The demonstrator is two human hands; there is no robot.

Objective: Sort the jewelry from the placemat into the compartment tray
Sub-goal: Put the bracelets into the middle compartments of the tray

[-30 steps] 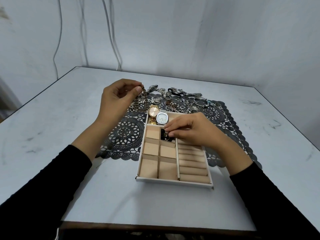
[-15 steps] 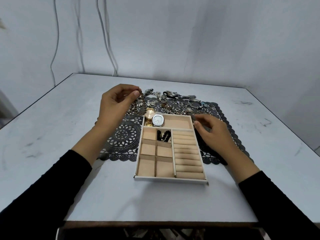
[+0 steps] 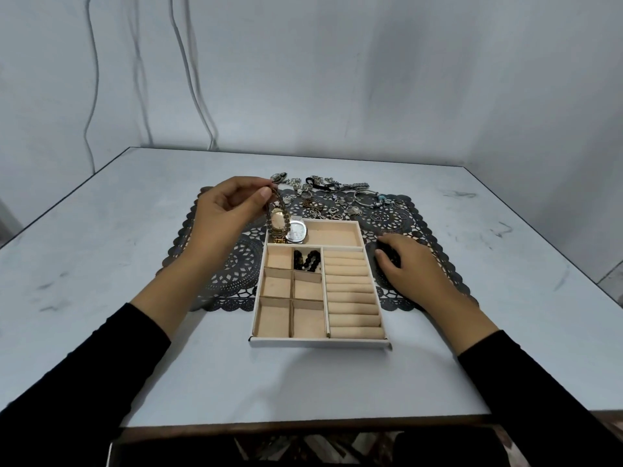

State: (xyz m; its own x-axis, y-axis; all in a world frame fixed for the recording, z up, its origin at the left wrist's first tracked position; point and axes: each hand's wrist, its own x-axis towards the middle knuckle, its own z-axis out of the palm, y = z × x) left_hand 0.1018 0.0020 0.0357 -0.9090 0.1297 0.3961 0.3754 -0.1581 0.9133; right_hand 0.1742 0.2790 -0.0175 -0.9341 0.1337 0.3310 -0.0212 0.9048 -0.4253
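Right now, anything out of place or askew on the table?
Minor only: a few jewelry pieces lie beyond the far edge of the placemat, on the bare table. The tray sits straight, half off the placemat; nothing looks spilled or damaged.

Long black sleeves (image 3: 101, 358) to the wrists, bare hands (image 3: 226, 214), no rings.

Dim, even light w/ soft shadows, slight blur, wide-angle bending at edges.
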